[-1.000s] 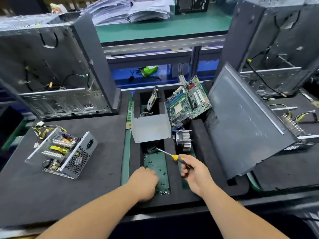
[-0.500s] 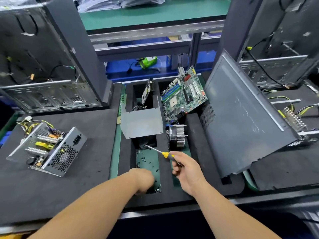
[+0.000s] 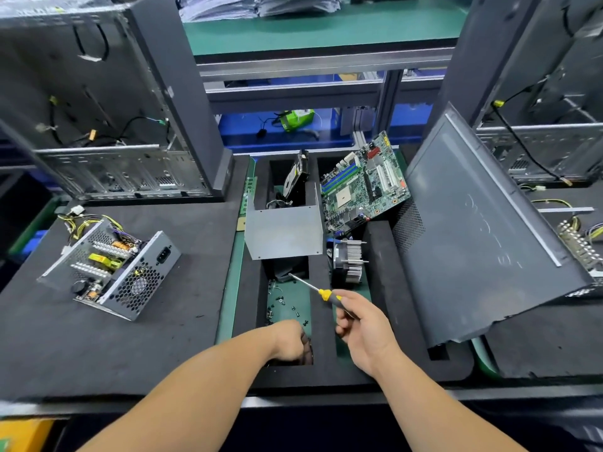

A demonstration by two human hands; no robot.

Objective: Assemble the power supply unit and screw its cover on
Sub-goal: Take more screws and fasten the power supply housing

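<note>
Reaching down with the left hand [image 3: 290, 340] into the screw compartment [image 3: 288, 308] of the foam tray [image 3: 385, 262], fingers curled and buried at its near end; impossible to tell whether a screw is pinched yet. Loose screws [image 3: 280, 301] lying scattered just past the knuckles, toward 12 o'clock.

Holding the screwdriver [image 3: 321, 293] in the right hand [image 3: 362, 327], grip wrapped round the yellow-and-black handle, shaft slanting up toward 10 o'clock with the tip hanging over the far end of the same compartment.

Sitting well off at 9 to 10 o'clock from both hands, on the dark counter [image 3: 156, 347]: the power supply unit [image 3: 111, 265], open-topped, innards showing, long axis running roughly 7 to 1 o'clock, fan grille facing the viewer. Standing at 12 o'clock from the left hand, at the far end of the tray: a bent grey metal cover [image 3: 284, 231], probably the one to be fitted.

Judging the left hand nearer to the unit, so likely carrying the screw across leftward, the driver following.
</note>
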